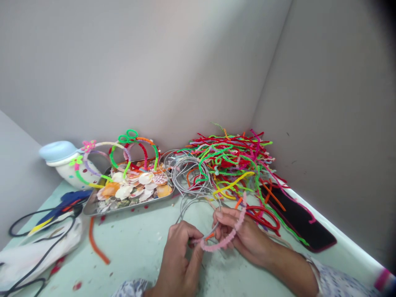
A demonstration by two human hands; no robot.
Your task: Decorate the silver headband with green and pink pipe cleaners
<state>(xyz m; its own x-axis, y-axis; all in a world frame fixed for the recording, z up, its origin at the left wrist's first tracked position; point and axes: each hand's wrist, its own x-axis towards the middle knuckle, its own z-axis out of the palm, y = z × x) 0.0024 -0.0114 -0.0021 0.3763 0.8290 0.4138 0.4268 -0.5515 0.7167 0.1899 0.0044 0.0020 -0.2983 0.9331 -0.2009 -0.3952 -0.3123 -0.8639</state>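
Observation:
My left hand is closed, thumb and fingers pinching a fuzzy pink pipe cleaner against a thin grey wire hoop. From that pinch the pipe cleaner curves up to the right, its free end standing above my right hand. My right hand is also closed, with thumb and fingers on the hoop's right side; the pink strand passes in front of it. A short orange piece shows between the hands. Just behind them lies a bundle of grey wire hoops.
A metal tray holds shells, with pipe-cleaner-wrapped headbands standing over it. Tangled colourful pipe cleaners pile against the back wall. A dark phone lies right. At left are a white jar, black cable and plastic bag.

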